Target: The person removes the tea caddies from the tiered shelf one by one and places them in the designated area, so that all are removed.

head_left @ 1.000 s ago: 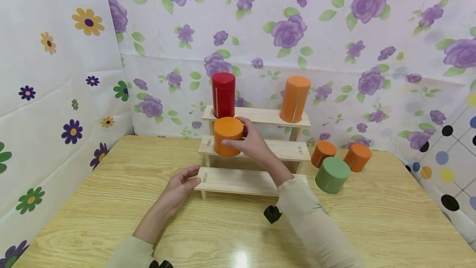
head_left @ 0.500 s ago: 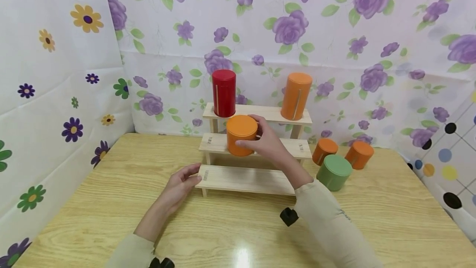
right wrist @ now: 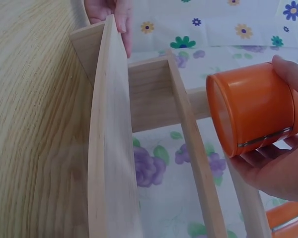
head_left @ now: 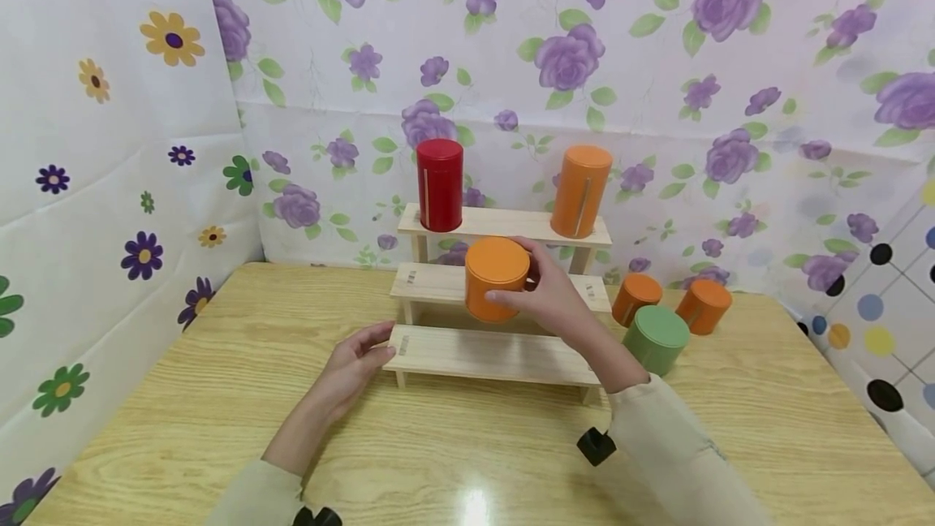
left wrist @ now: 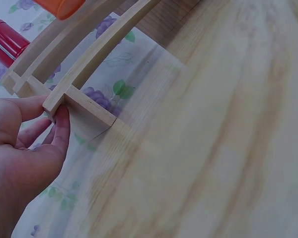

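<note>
Flowered cloth (head_left: 497, 128) backs the counter (head_left: 409, 461). Head view: my right hand (head_left: 553, 296) grips the wide orange canister (head_left: 489, 286) before the middle shelf (head_left: 431, 282); I'd carry it level, wary of the red canister (head_left: 441, 185) above and green canister (head_left: 656, 335) rightward. Left wrist: my left hand (left wrist: 27, 158) pinches the lowest shelf (left wrist: 109, 42), worth bracing gently. Right wrist: the canister seems clear of the middle shelf.

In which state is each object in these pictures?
Wooden stand: upright, gripped by the left hand.
Held orange canister: closed, lifted in the right hand.
Red canister: closed, upright on the top step.
Tall orange canister: closed, upright, same step.
Green canister: closed, upright on the table.
Small orange canister nearest the stand: closed, upright.
Farther small orange canister: closed, upright.
</note>
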`<state>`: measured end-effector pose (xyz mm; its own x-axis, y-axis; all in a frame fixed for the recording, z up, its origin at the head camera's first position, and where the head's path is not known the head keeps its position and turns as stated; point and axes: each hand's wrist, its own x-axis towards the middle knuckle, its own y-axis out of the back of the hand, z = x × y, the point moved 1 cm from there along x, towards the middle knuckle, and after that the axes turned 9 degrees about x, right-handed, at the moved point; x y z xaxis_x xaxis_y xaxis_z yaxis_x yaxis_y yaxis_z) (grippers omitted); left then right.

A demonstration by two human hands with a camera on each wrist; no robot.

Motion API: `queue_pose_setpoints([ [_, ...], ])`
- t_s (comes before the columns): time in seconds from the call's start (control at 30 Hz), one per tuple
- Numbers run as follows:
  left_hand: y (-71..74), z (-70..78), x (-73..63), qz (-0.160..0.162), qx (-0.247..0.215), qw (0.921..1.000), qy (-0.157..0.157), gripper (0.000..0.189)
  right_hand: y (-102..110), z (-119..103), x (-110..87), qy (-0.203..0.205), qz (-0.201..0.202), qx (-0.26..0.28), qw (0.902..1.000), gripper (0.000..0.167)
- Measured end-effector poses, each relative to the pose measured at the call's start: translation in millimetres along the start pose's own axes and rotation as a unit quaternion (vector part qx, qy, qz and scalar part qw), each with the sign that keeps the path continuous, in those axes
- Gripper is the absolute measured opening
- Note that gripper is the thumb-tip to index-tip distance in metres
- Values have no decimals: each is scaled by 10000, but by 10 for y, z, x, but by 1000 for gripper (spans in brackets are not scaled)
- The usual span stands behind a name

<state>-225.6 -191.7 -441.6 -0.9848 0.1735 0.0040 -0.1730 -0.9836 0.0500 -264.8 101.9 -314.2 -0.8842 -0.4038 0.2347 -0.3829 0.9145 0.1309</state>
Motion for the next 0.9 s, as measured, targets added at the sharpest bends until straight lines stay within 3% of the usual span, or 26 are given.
queue_pose_setpoints([
  [0.43, -10, 2, -5, 7, -13, 10000, 57, 53, 318, -48, -172, -194, 335, -56, 9992, 87],
  [0.9, -17, 12, -12, 30, -49, 10000, 61, 52, 662, -47, -284, -158, 678, -215, 9973, 85],
])
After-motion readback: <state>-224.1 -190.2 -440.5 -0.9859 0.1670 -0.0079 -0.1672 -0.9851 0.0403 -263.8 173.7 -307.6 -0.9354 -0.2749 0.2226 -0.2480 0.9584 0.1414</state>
